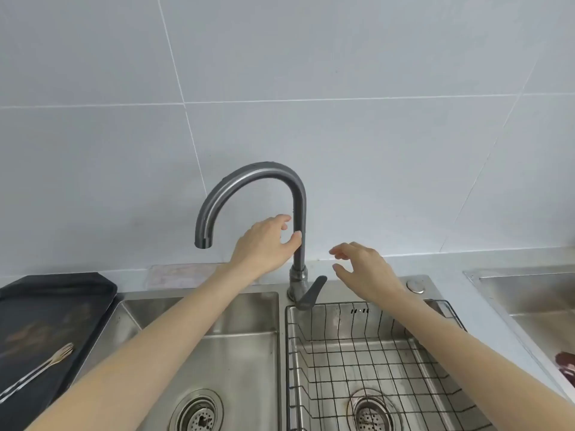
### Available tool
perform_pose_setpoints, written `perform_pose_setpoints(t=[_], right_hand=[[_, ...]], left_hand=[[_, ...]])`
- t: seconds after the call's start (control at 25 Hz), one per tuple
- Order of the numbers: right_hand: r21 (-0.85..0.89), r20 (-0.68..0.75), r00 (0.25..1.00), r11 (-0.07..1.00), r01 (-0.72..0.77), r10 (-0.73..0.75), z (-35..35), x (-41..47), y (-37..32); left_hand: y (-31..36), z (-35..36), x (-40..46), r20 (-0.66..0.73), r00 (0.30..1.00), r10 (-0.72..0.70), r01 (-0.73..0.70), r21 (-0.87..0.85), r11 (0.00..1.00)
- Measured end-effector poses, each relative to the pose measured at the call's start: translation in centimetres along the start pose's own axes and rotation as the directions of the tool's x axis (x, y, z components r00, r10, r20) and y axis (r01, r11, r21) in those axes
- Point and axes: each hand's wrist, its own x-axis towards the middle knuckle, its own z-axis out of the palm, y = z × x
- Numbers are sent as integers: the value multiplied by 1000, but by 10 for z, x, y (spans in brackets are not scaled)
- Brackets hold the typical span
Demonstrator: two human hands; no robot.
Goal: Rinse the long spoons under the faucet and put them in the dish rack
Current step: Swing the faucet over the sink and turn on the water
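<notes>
A grey gooseneck faucet (249,178) rises between two steel basins, its spout hanging over the left basin (236,346). No water runs from it. My left hand (264,244) curls around the upright faucet pipe, thumb and fingers touching it. My right hand (364,267) hovers open just right of the pipe, above the lever handle (311,293), apart from it. A wire dish rack (373,346) sits in the right basin with nothing in it. One long utensil with a slotted, fork-like head (40,368) lies on a black tray (46,321) at the left.
The black tray rests on the counter left of the sink. A round steel button (415,286) sits on the sink deck behind the rack. Another steel tray (529,300) lies at the right, with a dark red object (566,367) at the frame edge. Grey wall tiles stand behind.
</notes>
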Motion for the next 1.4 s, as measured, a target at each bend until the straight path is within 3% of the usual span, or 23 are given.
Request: perform_pose_setpoints(t=[0.12, 0.28, 0.64, 1.4], right_hand=[[1, 43, 999, 1000, -19, 18, 17, 9, 6], [29, 100, 995, 999, -26, 23, 38, 17, 12], [32, 22, 998, 997, -65, 64, 58, 21, 12], [24, -39, 996, 997, -74, 75, 65, 8, 10]], left_hand=[[1, 7, 17, -5, 1000, -20, 20, -37, 999], [10, 4, 39, -66, 997, -50, 35, -212, 977], [12, 20, 60, -187, 976, -116, 40, -368, 929], [13, 26, 54, -277, 953, -126, 39, -298, 954]])
